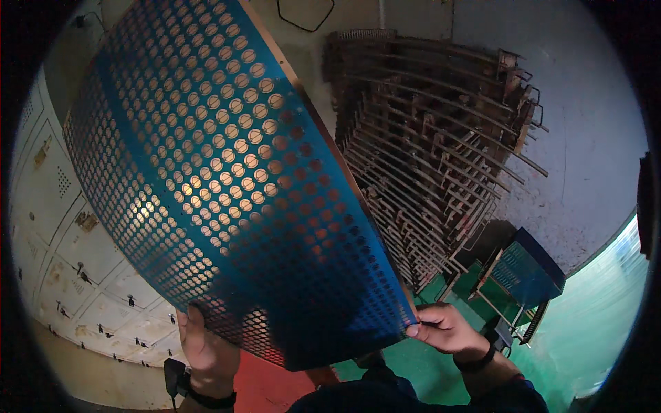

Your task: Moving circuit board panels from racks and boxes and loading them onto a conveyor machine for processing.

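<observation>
A large blue circuit board panel (227,172) with rows of round copper pads fills the left and middle of the head view, tilted up in front of me. Light glints off the pads near its middle, while its lower right lies in shadow. My left hand (200,341) grips the lower left edge, thumb on the face and the other fingers mostly hidden. At the bottom right corner, the thumb and fingers of my right hand (446,330) pinch the bare copper border. Each wrist wears a dark band.
Behind the panel, on the right, stands a rusty slotted rack (441,144) with long rods sticking out. Farther right, a low stand (496,296) bears blue panels (530,268). White lockers (62,227) with keys line the left. The floor is green (406,372) and red (268,385).
</observation>
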A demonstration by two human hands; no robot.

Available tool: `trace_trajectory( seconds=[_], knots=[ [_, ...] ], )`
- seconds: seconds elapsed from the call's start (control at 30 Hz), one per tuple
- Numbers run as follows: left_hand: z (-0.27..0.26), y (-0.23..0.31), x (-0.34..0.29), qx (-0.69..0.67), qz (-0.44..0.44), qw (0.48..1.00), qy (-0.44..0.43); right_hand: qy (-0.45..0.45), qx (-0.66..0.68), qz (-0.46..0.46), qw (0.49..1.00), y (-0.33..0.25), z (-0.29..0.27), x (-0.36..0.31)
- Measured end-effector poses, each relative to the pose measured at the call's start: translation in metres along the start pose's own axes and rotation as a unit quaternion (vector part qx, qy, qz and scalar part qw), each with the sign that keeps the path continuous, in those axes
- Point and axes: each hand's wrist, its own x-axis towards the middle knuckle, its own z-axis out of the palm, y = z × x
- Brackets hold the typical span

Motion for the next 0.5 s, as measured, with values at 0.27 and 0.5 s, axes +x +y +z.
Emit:
trace_trajectory(
  seconds=[0.27, 0.5],
  knots=[
    [-0.004, 0.000, 0.001, 0.003, -0.002, 1.000, 0.009, -0.011, 0.028, 0.022, 0.999, 0.007, -0.003, 0.000],
    [0.001, -0.001, 0.003, 0.000, -0.007, 1.000, 0.015, -0.017, 0.010, -0.011, 1.000, 0.011, -0.005, 0.003]
  ],
)
